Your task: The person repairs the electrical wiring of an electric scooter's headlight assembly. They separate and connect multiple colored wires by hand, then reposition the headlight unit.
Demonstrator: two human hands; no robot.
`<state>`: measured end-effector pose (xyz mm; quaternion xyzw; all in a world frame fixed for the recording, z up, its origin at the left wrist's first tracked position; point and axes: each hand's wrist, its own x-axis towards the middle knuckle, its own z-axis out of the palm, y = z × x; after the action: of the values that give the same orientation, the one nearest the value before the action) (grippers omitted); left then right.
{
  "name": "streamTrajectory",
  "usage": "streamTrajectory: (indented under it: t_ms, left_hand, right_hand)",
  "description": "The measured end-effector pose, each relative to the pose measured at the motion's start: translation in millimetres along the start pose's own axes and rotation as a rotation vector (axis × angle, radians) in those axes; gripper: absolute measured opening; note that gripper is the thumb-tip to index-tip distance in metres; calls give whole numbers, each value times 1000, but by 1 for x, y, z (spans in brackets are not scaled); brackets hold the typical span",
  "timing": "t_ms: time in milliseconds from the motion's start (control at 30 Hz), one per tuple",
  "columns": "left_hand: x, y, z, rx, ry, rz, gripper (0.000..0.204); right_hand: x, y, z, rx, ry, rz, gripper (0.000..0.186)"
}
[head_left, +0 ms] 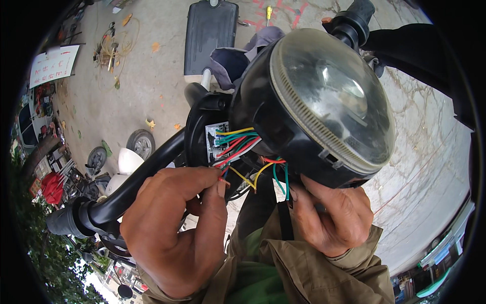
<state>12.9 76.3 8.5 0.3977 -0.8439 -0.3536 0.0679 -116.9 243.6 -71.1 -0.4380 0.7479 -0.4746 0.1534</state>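
A large round headlight with a clear lens and black housing sits tilted at the centre right. Thin coloured wires run from its back to a white panel in a black round case. My left hand, left of the wires, pinches a red wire between thumb and forefinger. Below the headlight, my right hand has its fingers curled close to the housing's lower rim. Its fingertips are beside loose green wires; what they grip is hidden. Yellow wires with loose ends hang between both hands.
A black handlebar with a grip stretches to the lower left; another grip is at upper right. A dark footboard-like panel, a yellow screwdriver, small wheels and coiled tubing lie beyond. A dark-clothed limb reaches in at right.
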Motion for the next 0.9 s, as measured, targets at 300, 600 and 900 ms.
streamTrajectory:
  t_ms: [300,600,900]
  left_hand:
    - [-1,2,3,31,29,10,7]
    - [1,1,3,56,30,33,10]
    - [0,2,4,29,38,21,11]
  right_hand:
    - [-1,0,-2,28,25,-14,35]
    - [4,1,-11,-10,-101,-61,30]
    - [4,4,-12,9,-122,-92,34]
